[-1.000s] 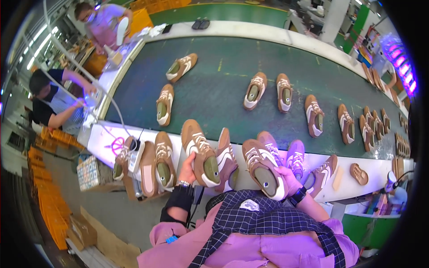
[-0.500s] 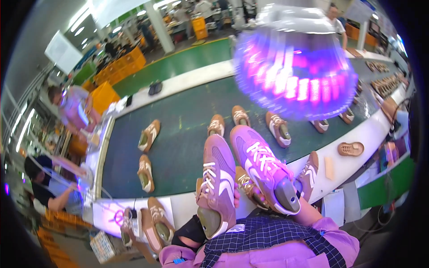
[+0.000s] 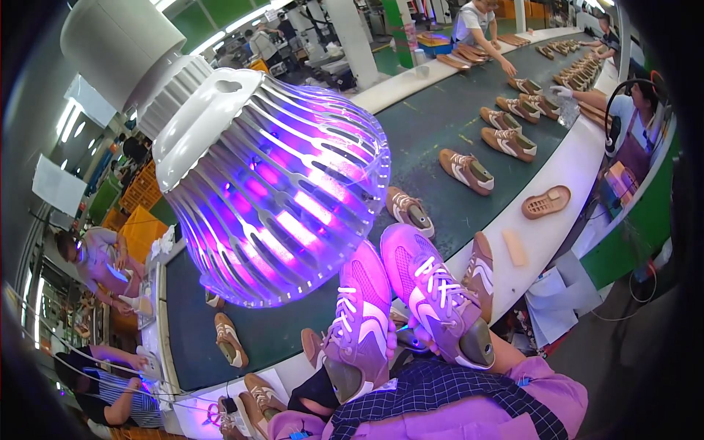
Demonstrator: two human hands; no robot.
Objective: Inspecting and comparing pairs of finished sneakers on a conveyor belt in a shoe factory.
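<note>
A brown-and-white mesh-toed sneaker with white laces (image 3: 361, 308) is pointing toe-up in front of the person's chest, and a matching brown-and-white sneaker (image 3: 433, 297) is tilting beside it, the two toes close together. The left hand (image 3: 391, 342) is gripping the first from behind, fingers curling round its inner side; the right hand (image 3: 422, 339) is gripping the second likewise, with both thumbs hidden. This hold is leaving the laced uppers mostly uncovered — presumably so they are facing the light. An olive plastic last (image 3: 477, 343) is filling the second shoe, likely supporting its shape.

Above and to the left, a clear ribbed lamp with a white neck (image 3: 279, 191) is throwing violet light over both shoes. A brown suede shoe (image 3: 479, 273) is resting on the white ledge (image 3: 561, 172), near a flat tan strip (image 3: 515, 248) and a moulded tan sole (image 3: 546, 202). Beyond, a dark green belt (image 3: 418, 132) is bearing spaced brown shoes (image 3: 466, 171) — while a co-worker in white (image 3: 473, 26) is reaching over its far side.
</note>
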